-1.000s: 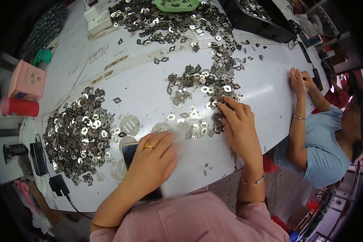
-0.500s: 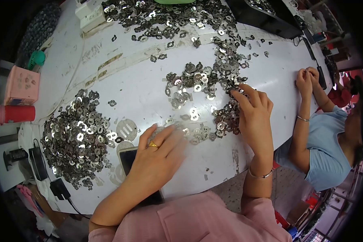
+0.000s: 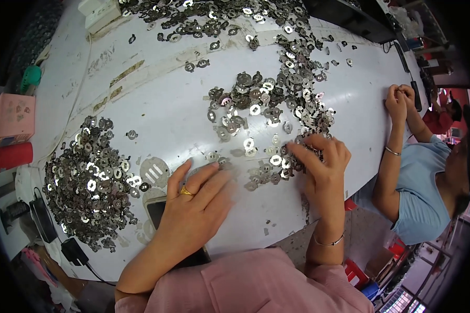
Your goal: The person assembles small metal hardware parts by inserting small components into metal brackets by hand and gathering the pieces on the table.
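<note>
Small flat metal discs with slots and side tabs lie loose on the white table. My left hand (image 3: 197, 206), with a gold ring, hovers palm-down over the table's near middle, by a few scattered discs (image 3: 212, 156). Its thumb-side fingers are smeared by motion, so what they hold, if anything, cannot be made out. My right hand (image 3: 326, 164) arches over the near end of a trail of discs (image 3: 310, 112), fingers bent and apart. Its index fingertip touches or nearly touches a disc; the thumb is partly hidden. A dark phone-like slab (image 3: 156, 211) lies partly under my left forearm.
A big heap of discs (image 3: 91, 185) is at the left, another (image 3: 198, 21) at the far side. A black bin (image 3: 350, 18) stands far right, a pink box (image 3: 15, 117) and red cylinder (image 3: 13, 158) at left. A person in blue (image 3: 423, 188) sits at right.
My right hand has come nearer to me, down the trail of discs. My left hand has shifted slightly left. The whole view has swung a little.
</note>
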The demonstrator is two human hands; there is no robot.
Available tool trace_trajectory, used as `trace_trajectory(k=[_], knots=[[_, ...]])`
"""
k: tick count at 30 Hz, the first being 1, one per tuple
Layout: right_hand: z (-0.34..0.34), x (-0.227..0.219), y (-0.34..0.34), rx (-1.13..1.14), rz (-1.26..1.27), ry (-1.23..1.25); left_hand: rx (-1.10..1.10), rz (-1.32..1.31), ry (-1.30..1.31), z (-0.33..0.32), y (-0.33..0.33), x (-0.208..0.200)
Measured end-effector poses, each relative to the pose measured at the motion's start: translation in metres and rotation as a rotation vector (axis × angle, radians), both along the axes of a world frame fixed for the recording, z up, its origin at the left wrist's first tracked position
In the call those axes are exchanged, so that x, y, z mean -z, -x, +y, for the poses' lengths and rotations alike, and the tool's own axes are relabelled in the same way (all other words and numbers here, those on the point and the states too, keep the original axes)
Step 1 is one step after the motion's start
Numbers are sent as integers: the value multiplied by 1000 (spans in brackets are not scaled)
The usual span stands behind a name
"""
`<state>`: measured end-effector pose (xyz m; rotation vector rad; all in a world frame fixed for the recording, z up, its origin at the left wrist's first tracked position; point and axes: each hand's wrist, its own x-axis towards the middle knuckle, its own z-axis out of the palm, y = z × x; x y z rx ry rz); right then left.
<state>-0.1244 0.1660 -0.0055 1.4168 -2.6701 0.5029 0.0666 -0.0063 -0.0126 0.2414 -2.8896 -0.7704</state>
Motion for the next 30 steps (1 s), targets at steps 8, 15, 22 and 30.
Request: trace_trajectory(k=[8,15,22,30], knots=[[8,9,-7,147,40,-16,-4,32,18,-6,0,5],[-14,6,2,132,108,-55,7,6,13,-6,4,6],[22,6,-10,227,-49,246,1,-34,78,-2,7,1],[58,29,-34,282,-252,521,23,-11,141,5,10,0]])
